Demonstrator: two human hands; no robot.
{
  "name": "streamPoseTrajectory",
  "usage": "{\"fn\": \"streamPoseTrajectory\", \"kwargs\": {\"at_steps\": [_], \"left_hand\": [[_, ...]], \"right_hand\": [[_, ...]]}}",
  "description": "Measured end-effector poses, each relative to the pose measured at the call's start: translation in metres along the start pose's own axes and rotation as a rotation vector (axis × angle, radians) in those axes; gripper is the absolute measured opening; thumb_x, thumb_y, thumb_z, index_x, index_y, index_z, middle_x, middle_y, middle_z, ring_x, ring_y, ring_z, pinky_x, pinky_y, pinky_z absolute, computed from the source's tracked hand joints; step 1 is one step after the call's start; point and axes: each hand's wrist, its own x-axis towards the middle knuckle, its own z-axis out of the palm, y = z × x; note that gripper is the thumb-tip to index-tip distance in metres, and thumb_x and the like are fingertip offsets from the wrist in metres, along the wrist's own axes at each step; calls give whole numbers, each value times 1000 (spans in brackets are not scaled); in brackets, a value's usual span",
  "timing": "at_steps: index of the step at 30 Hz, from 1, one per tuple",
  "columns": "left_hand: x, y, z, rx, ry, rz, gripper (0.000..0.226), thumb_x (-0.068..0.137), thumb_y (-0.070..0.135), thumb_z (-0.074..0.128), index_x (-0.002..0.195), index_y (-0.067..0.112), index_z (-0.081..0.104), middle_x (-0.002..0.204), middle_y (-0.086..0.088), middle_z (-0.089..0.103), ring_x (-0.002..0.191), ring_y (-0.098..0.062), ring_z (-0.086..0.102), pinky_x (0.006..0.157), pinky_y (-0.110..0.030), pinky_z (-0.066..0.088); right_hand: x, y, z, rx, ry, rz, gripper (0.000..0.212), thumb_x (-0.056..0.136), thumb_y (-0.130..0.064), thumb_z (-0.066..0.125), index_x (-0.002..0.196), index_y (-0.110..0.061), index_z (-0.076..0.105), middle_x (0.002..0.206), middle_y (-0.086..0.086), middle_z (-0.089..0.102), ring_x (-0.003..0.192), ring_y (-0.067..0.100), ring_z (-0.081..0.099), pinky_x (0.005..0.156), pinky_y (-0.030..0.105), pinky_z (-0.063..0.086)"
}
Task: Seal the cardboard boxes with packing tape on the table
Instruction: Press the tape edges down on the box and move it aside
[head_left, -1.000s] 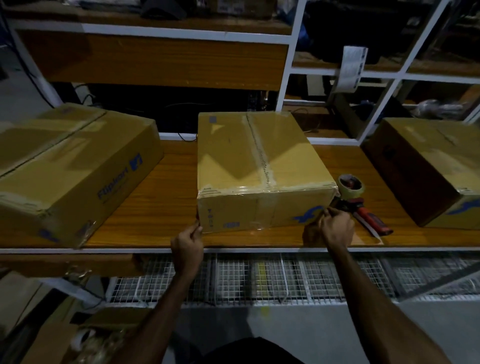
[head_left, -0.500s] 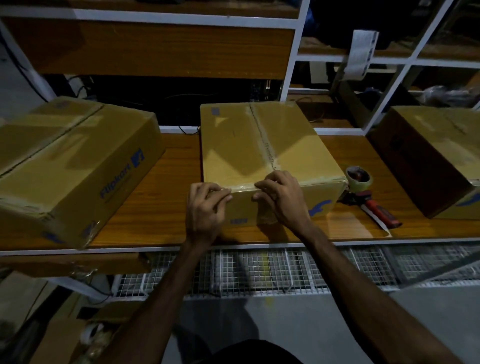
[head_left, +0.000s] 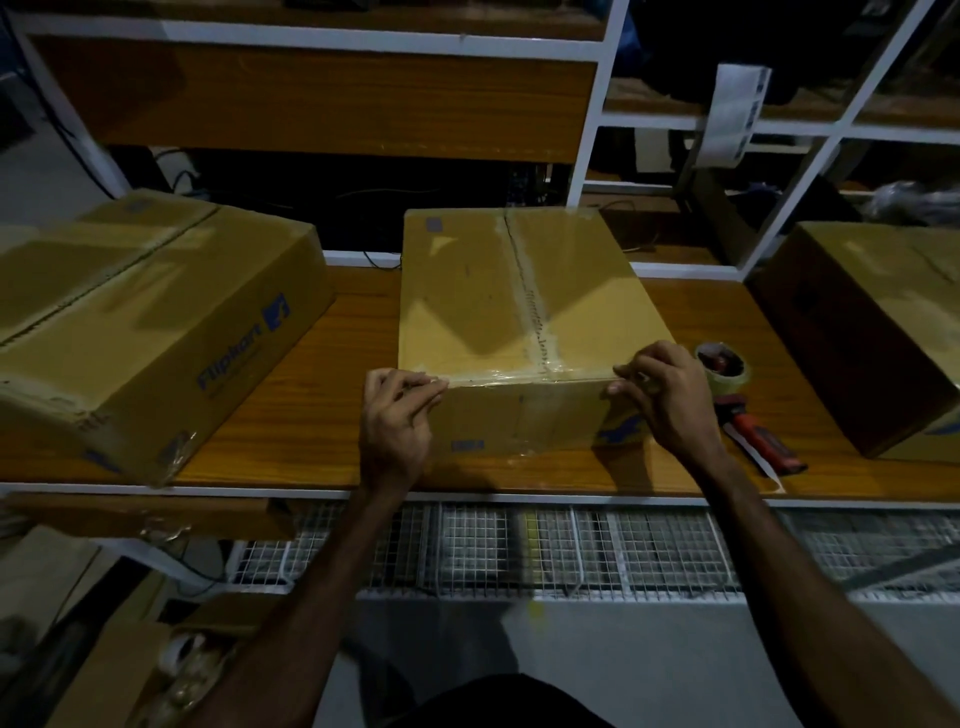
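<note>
The middle cardboard box (head_left: 467, 312) stands on the wooden table (head_left: 322, 431), clear tape running along its centre seam and across its front top edge (head_left: 519, 375). My left hand (head_left: 397, 421) has bent fingers pressing on that tape at the front left corner. At the front right corner my right hand (head_left: 667, 400) presses the tape with its fingertips. Neither hand holds anything. The red-handled tape dispenser (head_left: 753, 431) with its roll (head_left: 724, 364) lies on the table just right of my right hand.
A large cardboard box with blue print (head_left: 145, 332) sits at the left, overhanging the table's front edge. Another box (head_left: 872, 322) stands at the right. White shelf frames rise behind. A wire mesh shelf (head_left: 519, 551) runs below the table.
From the bottom front corners of the middle box, both hands went up to the middle of its front top edge. They have since slid apart along the tape to the corners.
</note>
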Motion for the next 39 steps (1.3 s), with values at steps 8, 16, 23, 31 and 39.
{"fn": "streamPoseTrajectory", "kwargs": {"at_steps": [8,16,23,31,39], "left_hand": [[9,36,10,198,-136,55,21,89,11,69,108,11,78,109,-6,72,106,-27,62,93,-39,42],[56,95,57,262,-746,83,49,106,15,45,155,15,48,161,-3,46,151,-26,38,126,-43,27],[111,68,90,337,-1002,62,53,115,31,27,167,24,22,174,4,14,161,-24,9,128,-54,12],[215,2,175,523,-1029,66,65,112,50,15,167,16,5,176,-3,1,161,-28,3,126,-58,9],[306,-67,236,540,-1018,23,71,110,58,12,168,18,3,176,-3,-6,162,-28,-1,126,-64,3]], "right_hand": [[-4,-32,4,45,-59,-174,29,95,-17,73,124,-17,77,126,5,71,117,24,62,99,49,51],[4,-75,18,172,-109,-101,40,98,-30,49,117,-14,80,122,3,76,110,25,69,96,45,54],[35,-77,11,165,-128,-37,24,101,-32,58,97,-20,78,94,5,73,87,31,66,68,36,41],[83,-82,21,69,-288,70,34,101,-51,58,89,-23,74,80,3,72,74,30,65,63,33,43],[106,-86,35,-20,-407,179,38,105,-54,52,100,-23,73,90,3,74,83,27,69,79,40,58]]}}
